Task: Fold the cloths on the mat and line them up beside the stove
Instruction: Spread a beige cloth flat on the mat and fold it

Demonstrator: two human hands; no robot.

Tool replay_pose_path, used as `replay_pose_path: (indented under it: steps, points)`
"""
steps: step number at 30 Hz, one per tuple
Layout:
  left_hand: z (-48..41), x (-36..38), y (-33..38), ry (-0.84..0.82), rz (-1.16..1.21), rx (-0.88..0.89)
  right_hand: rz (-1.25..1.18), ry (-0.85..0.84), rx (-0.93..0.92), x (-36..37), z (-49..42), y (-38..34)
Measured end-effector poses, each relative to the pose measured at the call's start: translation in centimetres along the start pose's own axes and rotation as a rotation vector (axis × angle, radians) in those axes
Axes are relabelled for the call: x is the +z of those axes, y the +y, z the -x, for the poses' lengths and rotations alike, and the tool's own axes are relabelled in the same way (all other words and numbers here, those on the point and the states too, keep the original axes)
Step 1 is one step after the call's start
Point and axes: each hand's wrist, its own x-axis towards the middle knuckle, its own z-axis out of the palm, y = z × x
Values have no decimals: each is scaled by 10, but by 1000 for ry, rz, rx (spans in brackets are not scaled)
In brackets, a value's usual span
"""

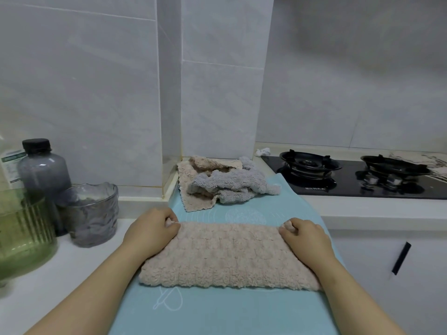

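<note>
1. White-tiled kitchen corner; white worktop (pixel 60 274) with a light blue mat (pixel 217 310) laid on it. All positions below are relative to the mat.
2. Beige cloth (pixel 229 257): lies flat across the middle of the mat as a wide folded strip, long edges running left-right.
3. Left hand (pixel 150 233): on the cloth's left end, fingers (pixel 173 222) curled and pinching the far-left corner.
4. Right hand (pixel 304 238): on the cloth's right end, fingers (pixel 289 227) curled and pinching the far-right corner.
5. Cloth pile (pixel 205 170): unfolded heap at the mat's far edge, a grey cloth (pixel 232 183) crumpled on top of beige ones.
6. Stove (pixel 350 187): black glass two-burner hob, right of the mat's far end. Small white print on its front edge, too small to read.
7. Left of the mat: dark bottle (pixel 42 170) with black cap, grey glass tumbler (pixel 90 213), green ribbed glass (pixel 21 233).
8. Behind the bottle: white-and-green label (pixel 11 165), text blurred, unreadable.
9. Mat carries faint white line drawings; no legible writing.
</note>
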Motion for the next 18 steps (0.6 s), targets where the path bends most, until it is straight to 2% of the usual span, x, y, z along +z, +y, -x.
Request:
replay_pose_path:
  steps: [4, 7, 14, 18]
  points:
    - [1, -3, 5, 141, 82, 95, -224, 15, -9, -5, 1, 0]
    - [1, -1, 7, 175, 149, 133, -345, 50, -15, -8, 2, -1]
    - [0, -3, 10, 282, 271, 85, -541, 156, -44, -16, 1, -8]
    - [-3, 3, 7, 203, 258, 41, -488, 122, -2, -13, -1, -7]
